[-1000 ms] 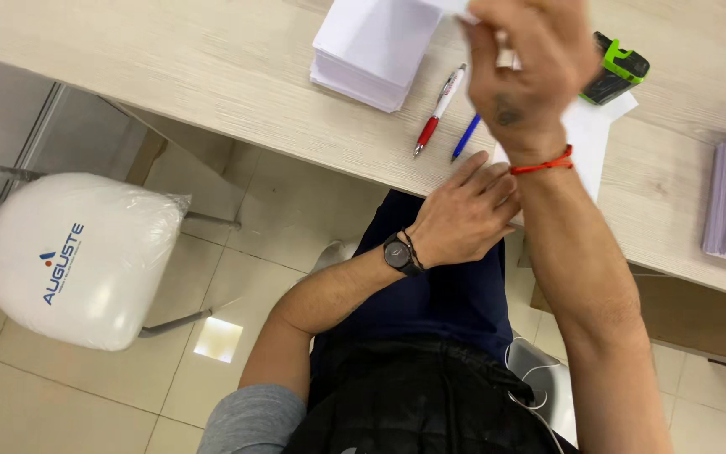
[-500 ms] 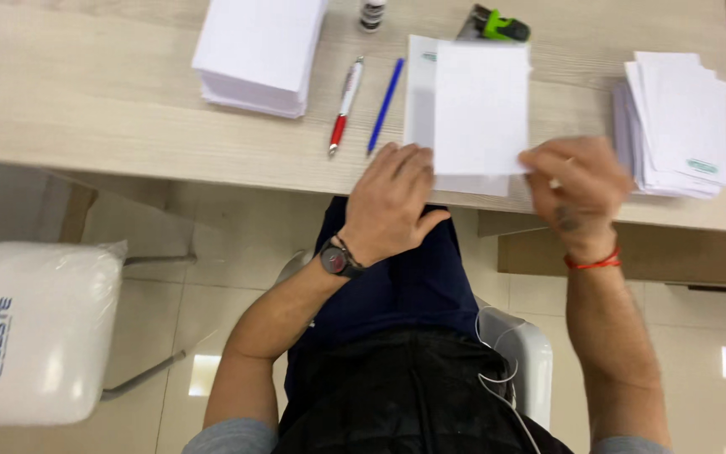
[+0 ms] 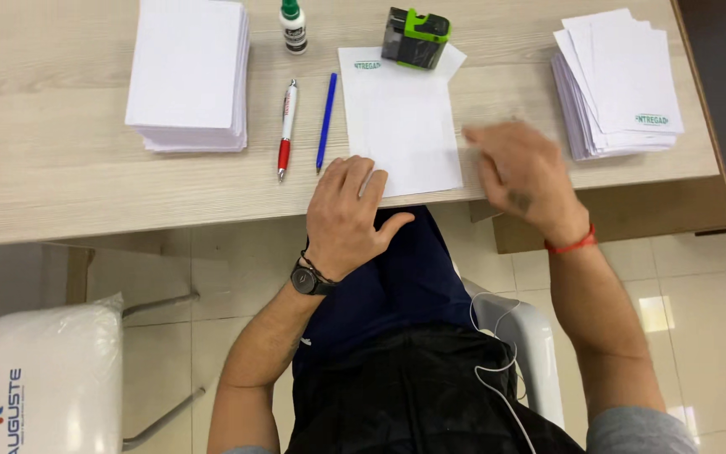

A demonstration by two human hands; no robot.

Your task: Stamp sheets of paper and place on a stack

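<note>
Here, low in the centre of the frame, the left hand (image 3: 348,214) lies flat with fingers spread on the near corner of the white sheet (image 3: 401,126), pinning it; the sheet's long axis runs up-frame, away from the body. The right hand (image 3: 521,176), blurred, seems open and empty just right of the sheet. Beyond, on the pale wooden desk (image 3: 52,181), lie two pens (image 3: 306,126), a green stamper (image 3: 416,38) on the sheet's far edge, and paper stacks upper left (image 3: 188,76) and right (image 3: 619,80).
</note>
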